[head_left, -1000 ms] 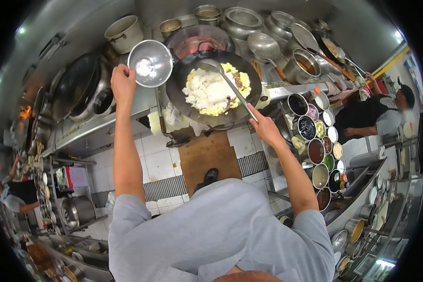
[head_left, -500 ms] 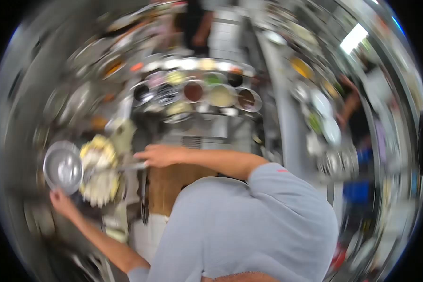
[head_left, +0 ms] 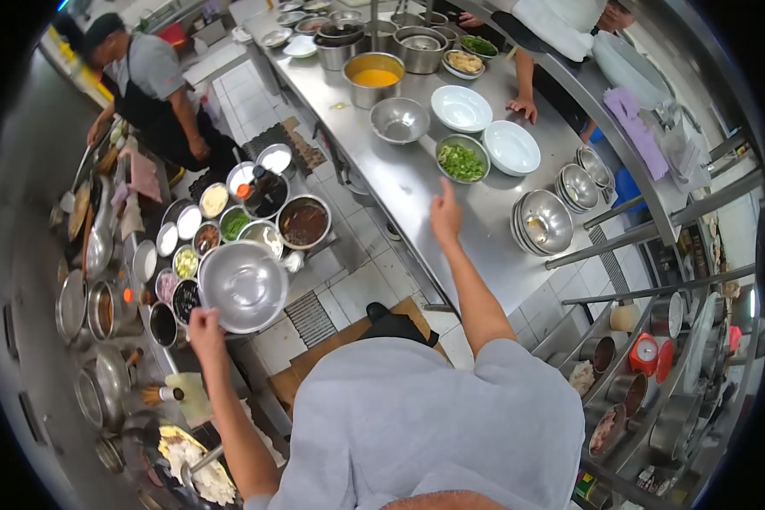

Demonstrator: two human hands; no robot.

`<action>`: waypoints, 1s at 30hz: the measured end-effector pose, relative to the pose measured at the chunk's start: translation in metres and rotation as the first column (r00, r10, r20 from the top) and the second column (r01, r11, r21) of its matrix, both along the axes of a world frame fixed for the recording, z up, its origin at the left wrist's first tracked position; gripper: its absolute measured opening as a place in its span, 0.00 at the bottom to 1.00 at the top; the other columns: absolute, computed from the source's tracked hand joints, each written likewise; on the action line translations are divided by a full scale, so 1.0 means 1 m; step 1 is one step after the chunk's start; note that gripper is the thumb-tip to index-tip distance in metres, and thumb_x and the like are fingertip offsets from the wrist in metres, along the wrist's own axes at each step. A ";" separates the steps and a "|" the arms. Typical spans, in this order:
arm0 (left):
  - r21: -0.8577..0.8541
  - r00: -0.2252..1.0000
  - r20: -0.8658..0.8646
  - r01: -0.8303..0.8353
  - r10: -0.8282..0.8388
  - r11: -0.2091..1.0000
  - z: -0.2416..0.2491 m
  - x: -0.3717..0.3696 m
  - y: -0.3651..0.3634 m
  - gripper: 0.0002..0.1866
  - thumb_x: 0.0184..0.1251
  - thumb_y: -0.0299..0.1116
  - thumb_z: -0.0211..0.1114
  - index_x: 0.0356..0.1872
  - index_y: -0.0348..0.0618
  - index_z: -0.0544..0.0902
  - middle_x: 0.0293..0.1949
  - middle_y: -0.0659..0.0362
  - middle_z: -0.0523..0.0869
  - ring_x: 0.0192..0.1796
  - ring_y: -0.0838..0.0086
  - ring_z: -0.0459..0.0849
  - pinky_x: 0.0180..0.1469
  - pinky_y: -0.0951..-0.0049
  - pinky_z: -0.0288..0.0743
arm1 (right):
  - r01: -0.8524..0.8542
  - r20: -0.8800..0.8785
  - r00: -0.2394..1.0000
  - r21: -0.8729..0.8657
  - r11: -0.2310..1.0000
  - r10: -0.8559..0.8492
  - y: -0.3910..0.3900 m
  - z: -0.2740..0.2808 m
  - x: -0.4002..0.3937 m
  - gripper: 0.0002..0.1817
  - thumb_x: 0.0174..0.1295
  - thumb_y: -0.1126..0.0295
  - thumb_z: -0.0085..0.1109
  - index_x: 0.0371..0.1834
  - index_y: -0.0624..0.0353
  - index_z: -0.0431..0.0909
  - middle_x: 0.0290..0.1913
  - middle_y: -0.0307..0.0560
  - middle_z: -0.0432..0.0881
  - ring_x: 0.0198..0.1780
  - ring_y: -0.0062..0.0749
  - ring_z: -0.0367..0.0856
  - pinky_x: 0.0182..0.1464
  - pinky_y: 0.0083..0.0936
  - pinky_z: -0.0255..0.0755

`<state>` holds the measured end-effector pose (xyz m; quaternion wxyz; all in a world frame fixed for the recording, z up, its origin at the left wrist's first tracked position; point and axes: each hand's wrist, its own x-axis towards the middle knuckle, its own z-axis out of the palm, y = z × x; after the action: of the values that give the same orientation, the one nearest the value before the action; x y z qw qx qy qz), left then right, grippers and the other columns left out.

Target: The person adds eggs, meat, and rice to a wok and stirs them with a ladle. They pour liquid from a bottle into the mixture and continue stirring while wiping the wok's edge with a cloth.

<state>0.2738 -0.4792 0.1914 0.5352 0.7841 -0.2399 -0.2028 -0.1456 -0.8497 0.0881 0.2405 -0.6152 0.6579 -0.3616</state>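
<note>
My left hand (head_left: pixel 206 330) grips the rim of an empty steel bowl (head_left: pixel 244 286), held over the near edge of the sauce and ingredient containers. My right hand (head_left: pixel 444 212) reaches over the steel table with the index finger stretched out and nothing held. Its fingertip is just below a metal bowl of chopped green onion (head_left: pixel 461 159); whether they touch is unclear. At the lower left, white rice and yellow egg (head_left: pixel 197 463) lie in a dark wok with a ladle (head_left: pixel 206 459) resting in it.
The steel table (head_left: pixel 374 174) carries white bowls (head_left: pixel 512 148), an empty steel bowl (head_left: pixel 399 121), a pot of orange liquid (head_left: pixel 374 77) and stacked bowls (head_left: pixel 546 223). A person in a dark apron (head_left: pixel 149 98) stands upper left. Another person's hand (head_left: pixel 523 108) rests on the table's far side.
The view has swung from the wok side toward the steel table. My left hand has carried the empty bowl away from the wok. My right hand has left the ladle and now extends over the table.
</note>
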 end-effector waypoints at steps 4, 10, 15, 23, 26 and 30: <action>0.045 0.968 -0.082 0.240 -0.236 0.970 -0.010 -0.056 -0.143 0.09 0.69 0.33 0.66 0.31 0.45 0.76 0.28 0.68 0.74 0.29 0.85 0.70 0.28 0.80 0.69 | 0.146 -0.093 0.985 0.017 0.989 -0.143 -0.054 -0.006 -0.054 0.21 0.69 0.68 0.55 0.65 0.45 0.74 0.46 0.59 0.86 0.49 0.58 0.83 0.51 0.49 0.74; 0.065 0.902 -0.103 0.426 -0.419 0.902 -0.021 -0.119 -0.260 0.09 0.67 0.33 0.66 0.32 0.41 0.76 0.28 0.63 0.77 0.28 0.81 0.76 0.30 0.75 0.77 | 0.086 -0.056 0.994 -0.107 0.991 -0.092 -0.066 -0.048 -0.081 0.17 0.69 0.69 0.57 0.61 0.48 0.77 0.35 0.51 0.85 0.39 0.45 0.83 0.45 0.40 0.75; 0.137 0.868 -0.157 0.492 -0.472 0.860 -0.033 -0.137 -0.302 0.10 0.68 0.33 0.65 0.31 0.41 0.76 0.27 0.64 0.76 0.28 0.81 0.76 0.30 0.75 0.80 | 0.064 0.072 0.995 0.034 0.997 -0.066 -0.058 -0.027 -0.084 0.19 0.67 0.72 0.58 0.62 0.49 0.76 0.44 0.55 0.86 0.44 0.48 0.85 0.47 0.41 0.76; 0.124 0.838 -0.233 0.529 -0.494 0.839 -0.038 -0.142 -0.332 0.10 0.69 0.34 0.65 0.30 0.44 0.75 0.28 0.65 0.74 0.29 0.83 0.73 0.31 0.77 0.80 | 0.088 -0.062 0.994 -0.019 0.996 -0.089 -0.067 -0.014 -0.069 0.22 0.67 0.71 0.57 0.65 0.49 0.74 0.44 0.54 0.86 0.43 0.50 0.85 0.46 0.41 0.77; 0.053 0.854 -0.222 0.493 -0.471 0.868 -0.042 -0.139 -0.348 0.10 0.68 0.32 0.65 0.29 0.40 0.75 0.26 0.63 0.76 0.30 0.81 0.78 0.28 0.74 0.83 | 0.074 -0.102 0.992 0.040 0.996 -0.070 -0.067 0.020 -0.045 0.22 0.67 0.71 0.56 0.65 0.49 0.74 0.41 0.53 0.86 0.42 0.50 0.85 0.45 0.43 0.76; -0.051 0.842 -0.324 0.439 -0.430 0.897 -0.040 -0.135 -0.383 0.10 0.68 0.32 0.64 0.30 0.40 0.75 0.30 0.61 0.76 0.31 0.79 0.78 0.33 0.71 0.86 | -0.057 0.067 0.996 0.002 0.998 0.056 -0.084 0.042 -0.015 0.21 0.67 0.71 0.56 0.65 0.49 0.74 0.33 0.50 0.82 0.34 0.46 0.82 0.40 0.40 0.74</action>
<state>0.1388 -0.8623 0.1516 0.4975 0.6713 -0.3163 -0.4491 -0.1610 -0.9341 0.1302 0.2738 -0.6207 0.6325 -0.3738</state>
